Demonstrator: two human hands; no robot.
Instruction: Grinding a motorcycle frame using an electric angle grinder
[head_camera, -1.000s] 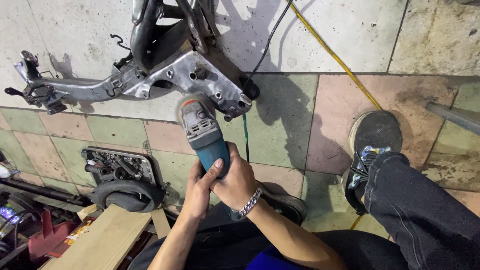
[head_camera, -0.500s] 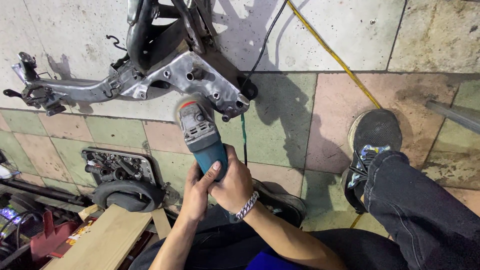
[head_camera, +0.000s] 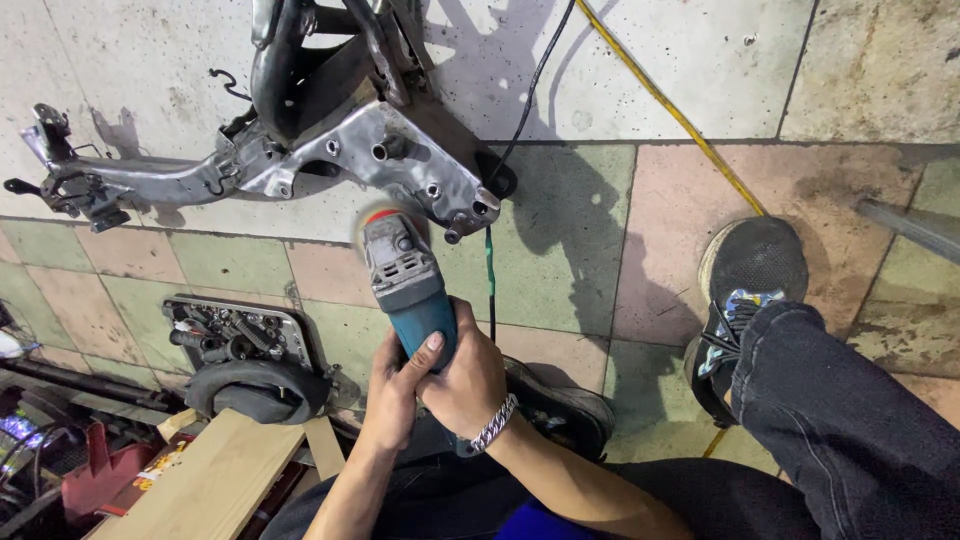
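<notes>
Head view: both hands on one tool
Left hand (head_camera: 392, 392): fingers clamped on teal angle grinder (head_camera: 410, 285)
Right hand (head_camera: 468, 378): fingers wrapped round same body
Disc: at bare silver metal frame (head_camera: 385, 150) on tiled floor (head_camera: 600, 260)
Advice: steady grip, light pressure, cord (head_camera: 490, 290) clear of disc

Bottom left, beside the pale wooden plank (head_camera: 215, 480), lay a small flat package (head_camera: 160, 464), white with orange and red print, partly tucked under the wood near a red plastic piece (head_camera: 100, 470); no signs or screens seen elsewhere.
</notes>
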